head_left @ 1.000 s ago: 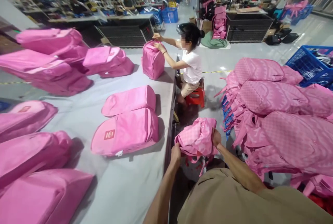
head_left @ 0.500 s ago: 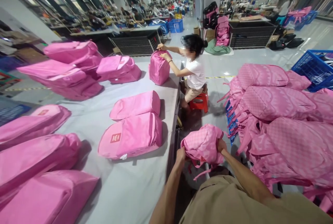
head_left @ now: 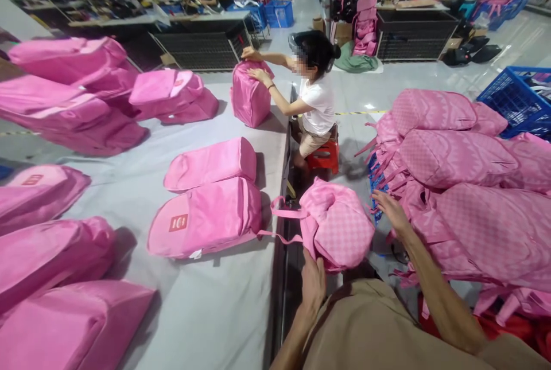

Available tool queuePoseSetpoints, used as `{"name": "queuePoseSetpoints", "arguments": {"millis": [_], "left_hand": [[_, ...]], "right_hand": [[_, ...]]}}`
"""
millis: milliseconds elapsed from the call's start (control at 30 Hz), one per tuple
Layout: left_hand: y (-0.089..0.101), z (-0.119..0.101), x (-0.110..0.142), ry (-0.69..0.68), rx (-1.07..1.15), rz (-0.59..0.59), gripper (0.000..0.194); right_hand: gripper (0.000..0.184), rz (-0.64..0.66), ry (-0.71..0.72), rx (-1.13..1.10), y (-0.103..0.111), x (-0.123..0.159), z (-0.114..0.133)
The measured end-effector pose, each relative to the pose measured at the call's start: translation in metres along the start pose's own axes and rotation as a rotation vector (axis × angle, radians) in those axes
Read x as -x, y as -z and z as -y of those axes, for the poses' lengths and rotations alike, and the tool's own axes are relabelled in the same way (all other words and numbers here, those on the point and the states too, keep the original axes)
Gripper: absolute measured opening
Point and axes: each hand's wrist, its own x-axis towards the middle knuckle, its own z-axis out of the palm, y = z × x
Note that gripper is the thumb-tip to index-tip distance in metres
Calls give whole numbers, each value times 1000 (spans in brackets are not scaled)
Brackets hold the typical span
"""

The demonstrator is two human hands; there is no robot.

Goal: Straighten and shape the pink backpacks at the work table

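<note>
A crumpled pink checkered backpack [head_left: 338,226] hangs at the grey table's right edge, above my lap, its straps trailing left onto the table. My left hand [head_left: 313,282] presses against its lower left side and supports it from below. My right hand [head_left: 390,210] is off the bag, fingers spread, hovering between it and the big heap of pink checkered backpacks [head_left: 465,186] on my right. On the table just left of the held bag lie two filled pink backpacks [head_left: 206,215], the nearer one with a red label.
The grey table [head_left: 206,312] carries more pink backpacks at its left and far end. A person on a red stool [head_left: 323,158] handles an upright pink bag [head_left: 249,97] at the table's far right edge. A blue crate [head_left: 516,100] stands at far right.
My right hand let go of the checkered backpack and moved right toward the heap. The bag unfolded and swung up, its straps flung left onto the table. My left hand slid under it.
</note>
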Motion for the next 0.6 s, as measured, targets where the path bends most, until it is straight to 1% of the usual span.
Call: {"name": "queuePoseSetpoints", "arguments": {"millis": [67, 100, 167, 200, 267, 333, 367, 433, 467, 533, 600], "left_hand": [[-19, 12, -1, 29, -55, 40, 81], [-25, 16, -3, 33, -43, 32, 80], [-26, 19, -7, 24, 32, -1, 82], [-22, 18, -9, 13, 78, -8, 84], [-9, 11, -10, -23, 155, -8, 89], [6, 2, -6, -57, 188, -6, 90], [13, -3, -2, -67, 191, -17, 87], [19, -12, 7, -70, 168, -48, 81], [19, -16, 12, -61, 141, -56, 78], [11, -21, 16, -41, 61, -37, 75], [-5, -23, 12, -18, -54, 59, 75]], "right_hand": [[81, 189, 106, 153, -23, 10, 13], [84, 258, 147, 278, -39, 18, 18], [93, 238, 156, 501, -68, 34, 25], [93, 188, 129, 589, -79, 42, 28], [85, 94, 71, 711, -89, 53, 34], [75, 23, 62, 767, -86, 58, 43], [72, -3, 85, 774, -81, 60, 47], [70, -61, 160, 755, -67, 63, 50], [71, -99, 192, 741, -60, 65, 47], [76, -170, 212, 725, -49, 70, 29], [88, -190, 142, 730, -42, 78, -4]]}}
